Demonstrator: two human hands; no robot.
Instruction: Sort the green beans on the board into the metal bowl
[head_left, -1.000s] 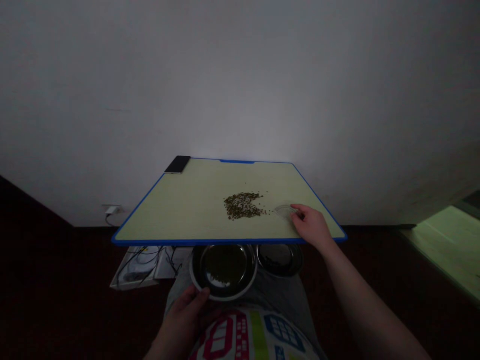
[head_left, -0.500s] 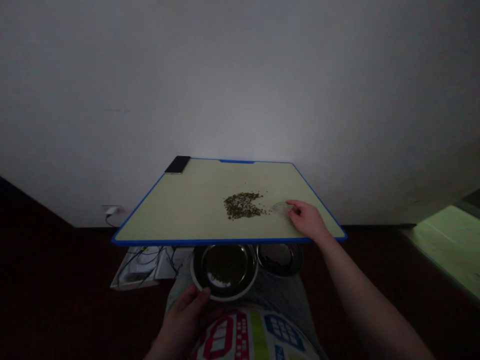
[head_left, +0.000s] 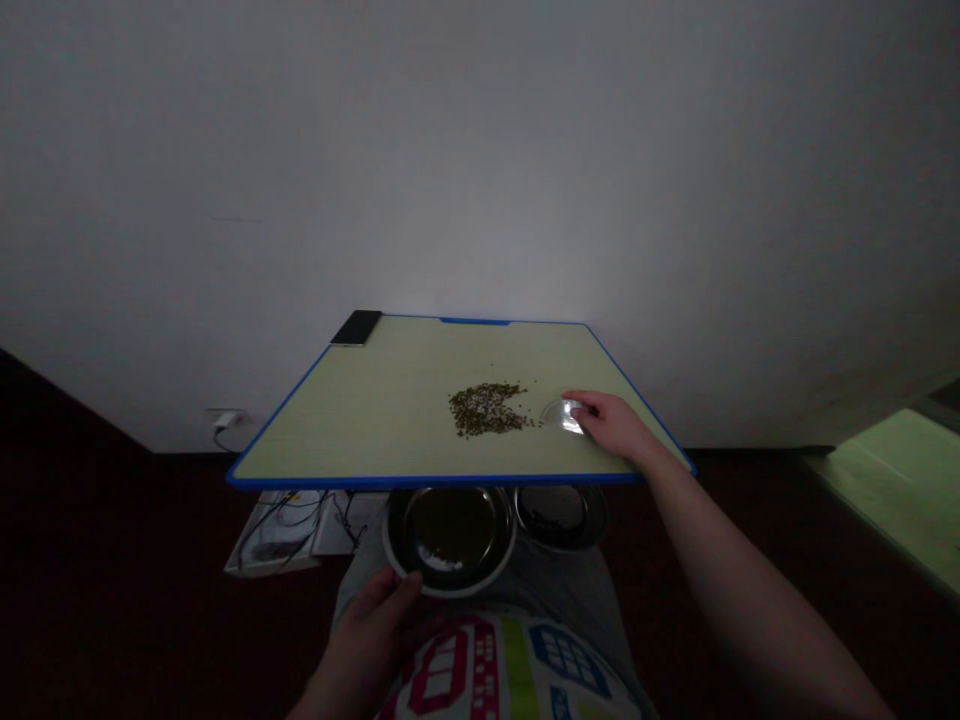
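Note:
A pale green board with a blue edge (head_left: pixel 337 430) lies level in front of me, with a heap of small green-brown beans (head_left: pixel 484 410) right of its middle. My right hand (head_left: pixel 615 423) rests on the board, with its fingers on a clear plastic disc (head_left: pixel 561 415) a little right of the heap. Some stray beans lie between the heap and the disc. Below the board's near edge, my left hand (head_left: pixel 367 630) grips the rim of a steel bowl (head_left: pixel 450 540) on my lap. Its dark inside holds a layer of similar beans.
A second steel bowl (head_left: pixel 561 513) sits beside the first, partly under the board. A black phone (head_left: pixel 356 327) lies at the board's far left corner. Cables and white papers (head_left: pixel 281 530) are on the dark floor, and a wall socket (head_left: pixel 225 420) is behind.
My right hand has slid up the board, away from me, with the clear disc under its fingers. My left hand and the bowl it grips have not visibly moved.

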